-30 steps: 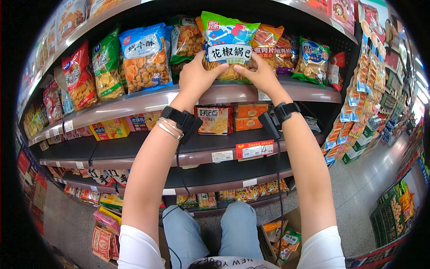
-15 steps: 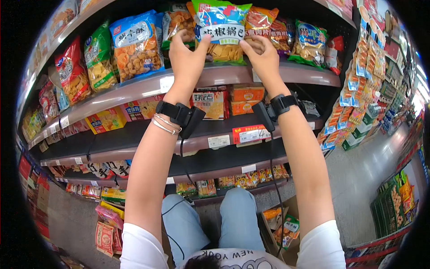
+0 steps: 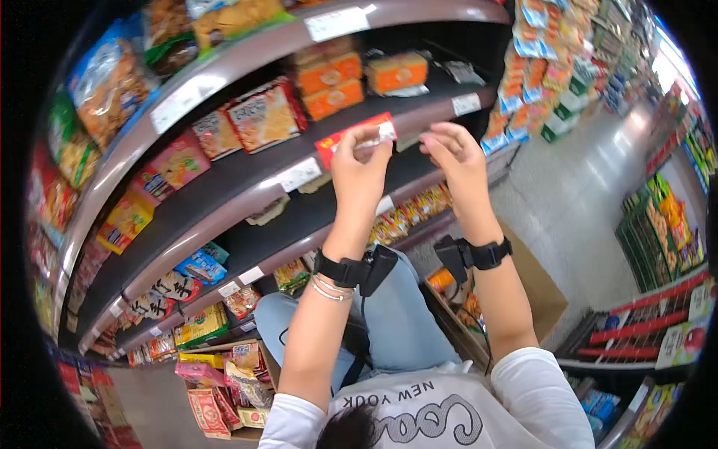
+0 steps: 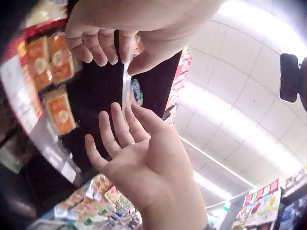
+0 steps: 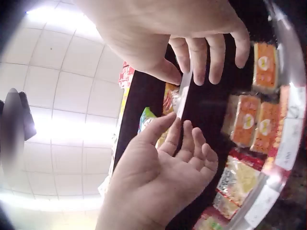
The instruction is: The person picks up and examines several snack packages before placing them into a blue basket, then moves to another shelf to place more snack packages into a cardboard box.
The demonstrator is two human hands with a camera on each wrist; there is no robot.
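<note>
My left hand point(image 3: 359, 179) and right hand point(image 3: 465, 168) are raised side by side before the shelves, with a gap between them. Both hold nothing; their fingers are loosely bent. In the head view, the left fingers overlap the red price label point(image 3: 323, 150) on a shelf edge. From the left wrist, the right hand point(image 4: 148, 177) appears with its palm showing and fingers spread. Orange-wrapped packets point(image 3: 330, 86) and a red cracker packet point(image 3: 267, 116) stand on the shelf beyond. Part of a green bag point(image 5: 147, 119) shows on the upper shelf in the right wrist view.
Large snack bags point(image 3: 112, 82) fill the upper shelf at left. On the floor stand a carton of snack packets point(image 3: 224, 382) at left and an open cardboard box point(image 3: 535, 284) at right. Packets hang at the shelf end point(image 3: 535, 52). A shopping aisle point(image 3: 591, 187) runs along the right.
The hands held the green snack bag on the upper shelf, then let go and came down away from it. The head view has turned down and to the right.
</note>
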